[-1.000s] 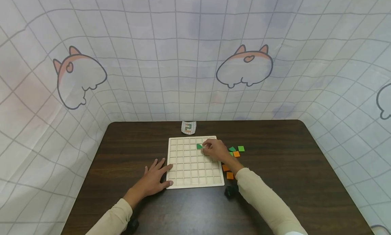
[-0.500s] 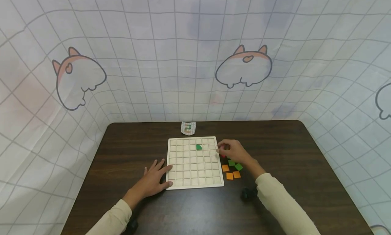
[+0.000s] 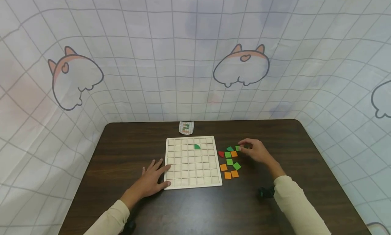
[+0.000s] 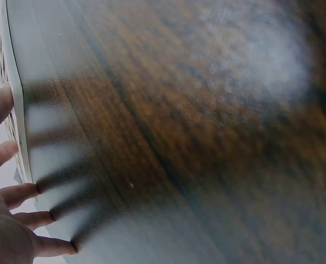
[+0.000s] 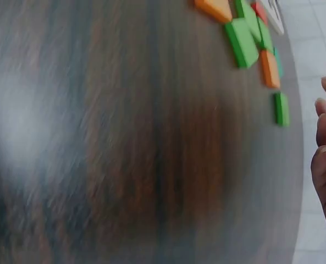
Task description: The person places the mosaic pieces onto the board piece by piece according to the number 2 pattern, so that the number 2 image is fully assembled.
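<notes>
A cream gridded board (image 3: pixel 183 167) lies on the dark table. One dark green piece with a curved side (image 3: pixel 197 146) sits in a cell of its upper part. My left hand (image 3: pixel 149 181) is spread at the board's left side, thumb and index finger touching the rim; the other fingertips rest on the table in the left wrist view. Right of the board, my right hand (image 3: pixel 256 151) hovers by a light green square (image 3: pixel 238 148). In the right wrist view, that green square (image 5: pixel 282 109) lies apart from the loosely bent fingers (image 5: pixel 323 165), which hold nothing.
Beside the board's right edge lie several loose pieces: a red one (image 3: pixel 221 154), a dark green one (image 3: pixel 229 148), orange squares (image 3: pixel 227 175) and green squares (image 3: pixel 236 166). A small patterned card (image 3: pixel 186 128) lies behind the board. A grid-print curtain (image 3: pixel 183 75) surrounds the table.
My right hand has moved right, off the board and past the loose pieces, leaving the dark green piece in its cell. The left hand keeps its place on the board's edge.
</notes>
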The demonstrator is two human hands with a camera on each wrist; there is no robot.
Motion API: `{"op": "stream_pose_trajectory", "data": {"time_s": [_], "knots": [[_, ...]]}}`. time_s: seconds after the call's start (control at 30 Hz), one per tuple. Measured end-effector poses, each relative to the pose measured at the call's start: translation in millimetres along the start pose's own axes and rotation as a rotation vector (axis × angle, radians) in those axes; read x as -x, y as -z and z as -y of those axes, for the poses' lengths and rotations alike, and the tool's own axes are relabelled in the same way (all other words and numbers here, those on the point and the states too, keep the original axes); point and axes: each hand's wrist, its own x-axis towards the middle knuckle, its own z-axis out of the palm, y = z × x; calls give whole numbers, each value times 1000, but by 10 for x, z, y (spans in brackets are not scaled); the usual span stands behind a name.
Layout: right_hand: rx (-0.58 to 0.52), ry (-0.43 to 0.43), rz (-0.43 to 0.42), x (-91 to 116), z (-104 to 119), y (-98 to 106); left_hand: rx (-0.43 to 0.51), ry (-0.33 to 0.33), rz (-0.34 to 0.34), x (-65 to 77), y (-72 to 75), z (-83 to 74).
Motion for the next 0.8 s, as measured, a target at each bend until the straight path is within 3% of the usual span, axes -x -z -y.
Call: {"op": "stream_pose_trajectory", "data": {"time_s": [0.57, 0.8], "knots": [[57, -4, 50, 1, -256, -42, -13, -5, -14, -10, -10, 12], [147, -2, 58, -35, -285, -89, -9, -1, -4, -15, -4, -3]]}}
